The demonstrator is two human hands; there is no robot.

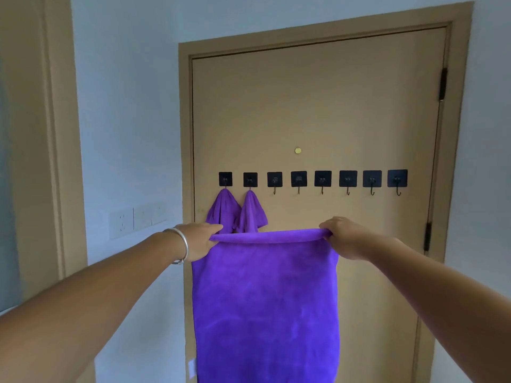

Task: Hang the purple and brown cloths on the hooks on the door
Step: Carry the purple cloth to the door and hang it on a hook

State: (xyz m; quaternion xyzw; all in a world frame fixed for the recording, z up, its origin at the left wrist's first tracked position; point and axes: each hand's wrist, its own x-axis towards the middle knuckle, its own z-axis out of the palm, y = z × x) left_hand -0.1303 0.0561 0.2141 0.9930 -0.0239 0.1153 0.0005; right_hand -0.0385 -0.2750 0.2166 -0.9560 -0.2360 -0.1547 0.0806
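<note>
Near the door (318, 106), my left hand (199, 240) and right hand (345, 239) pinch the purple cloth (265, 299) taut, ready for hook 3 (274, 183).

Single head-worn wide-angle view, facing straight ahead at the closed door (318, 106) from about arm's reach, row of hooks (311, 179) near frame centre, both forearms entering from the lower corners.

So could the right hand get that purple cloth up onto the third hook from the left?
Probably yes. The right hand grips the purple cloth just below the third hook, which is bare, with nothing between them. The left hand holds the other corner.
</note>
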